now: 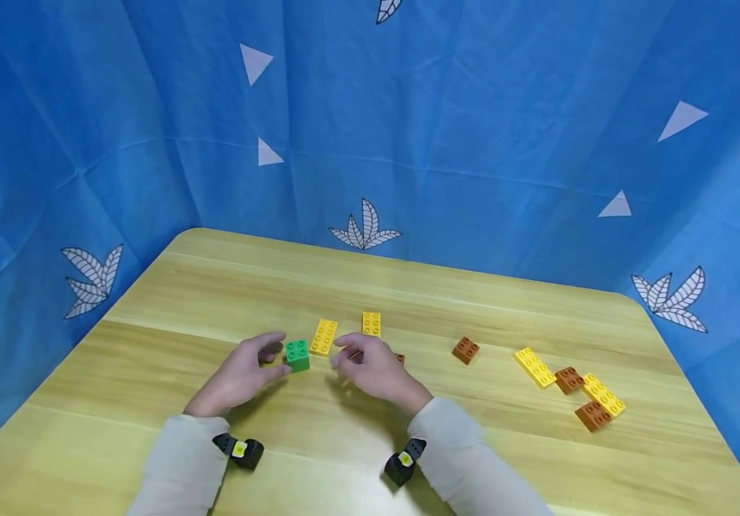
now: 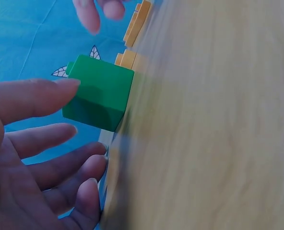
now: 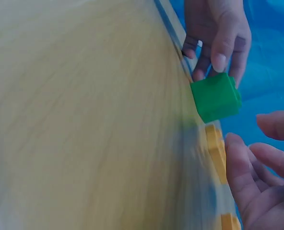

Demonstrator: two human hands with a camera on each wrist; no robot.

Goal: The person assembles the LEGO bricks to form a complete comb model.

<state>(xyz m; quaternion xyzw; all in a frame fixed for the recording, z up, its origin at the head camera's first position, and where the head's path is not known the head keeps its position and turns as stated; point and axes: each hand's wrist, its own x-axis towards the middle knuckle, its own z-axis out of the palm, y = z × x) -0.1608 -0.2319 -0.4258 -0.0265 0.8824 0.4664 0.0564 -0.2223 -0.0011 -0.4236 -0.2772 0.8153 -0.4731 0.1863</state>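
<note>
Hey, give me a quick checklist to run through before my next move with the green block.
1. Green block upright, studs up: ok.
2. Left hand gripping it: not ok; the hand is right at the block but not closed round it.
3. Right hand free: ok, it holds nothing.
4. Brown brick by the right hand fully visible: not ok; the hand covers part of it.
5. Yellow brick behind the green block lying flat, studs up: ok.
6. Left thumb touching the green block: cannot tell.
</note>
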